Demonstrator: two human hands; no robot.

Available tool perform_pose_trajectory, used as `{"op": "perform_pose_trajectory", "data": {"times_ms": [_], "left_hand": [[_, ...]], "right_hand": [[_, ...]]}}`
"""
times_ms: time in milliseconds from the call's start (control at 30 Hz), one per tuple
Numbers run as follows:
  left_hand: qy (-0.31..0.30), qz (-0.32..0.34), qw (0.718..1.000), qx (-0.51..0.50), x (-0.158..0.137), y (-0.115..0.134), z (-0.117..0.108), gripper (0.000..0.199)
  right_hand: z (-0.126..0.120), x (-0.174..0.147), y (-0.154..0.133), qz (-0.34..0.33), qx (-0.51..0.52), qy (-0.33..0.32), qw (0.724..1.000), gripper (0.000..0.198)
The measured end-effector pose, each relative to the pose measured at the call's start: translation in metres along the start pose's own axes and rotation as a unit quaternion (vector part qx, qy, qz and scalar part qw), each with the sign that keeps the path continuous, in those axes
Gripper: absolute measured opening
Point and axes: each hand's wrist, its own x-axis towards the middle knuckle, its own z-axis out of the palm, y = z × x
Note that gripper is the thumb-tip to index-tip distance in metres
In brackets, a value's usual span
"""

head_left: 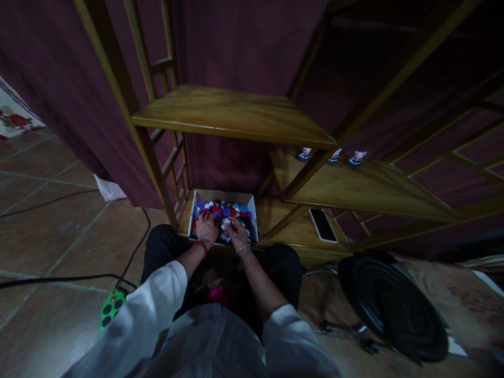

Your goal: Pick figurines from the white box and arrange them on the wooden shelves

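A shallow white cardboard box [254, 212] stands on the lowest wooden shelf in front of my knees. Inside lie many small round pieces in red, blue and purple, mixed with small white figures [226, 224]. My left hand [207, 229], with a red bead bracelet at the wrist, reaches into the left half of the box. Its fingers curl down among the round pieces, and what they grip is hidden. Over the right half, my right hand [237, 234] has its fingers drawn together at a small white figure; the fingertips are partly hidden.
Several wooden shelves [228, 113] surround the box, one just above it. Three small figurines [357, 158] stand on the right shelf. A phone [323, 226] lies right of the box. A black round seat [394, 307], a green power strip [112, 308] and black cables [66, 278] are nearby.
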Motion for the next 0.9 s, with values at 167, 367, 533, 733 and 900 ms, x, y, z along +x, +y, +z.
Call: {"op": "perform_pose_trajectory", "data": {"times_ms": [167, 367, 533, 733, 900], "left_hand": [[-0.004, 0.0, 1.0, -0.015, 0.001, -0.002, 0.002, 0.016], [0.006, 0.02, 0.999, -0.029, 0.0, -0.002, 0.001, 0.014], [0.007, 0.034, 0.999, -0.038, 0.0, -0.001, 0.002, 0.031], [0.01, 0.05, 0.998, -0.036, 0.001, -0.007, 0.008, 0.04], [0.023, 0.039, 0.996, -0.07, -0.001, -0.012, 0.011, 0.04]], "right_hand": [[0.0, -0.001, -0.002, -0.003, -0.006, 0.006, 1.0, 0.043], [0.0, -0.003, -0.002, -0.021, -0.001, 0.007, 1.0, 0.042], [0.001, -0.003, -0.002, -0.028, -0.008, 0.016, 0.999, 0.042], [0.001, -0.003, -0.003, -0.024, 0.001, 0.019, 1.0, 0.041], [0.001, -0.001, -0.002, -0.01, 0.027, 0.022, 0.999, 0.041]]}}
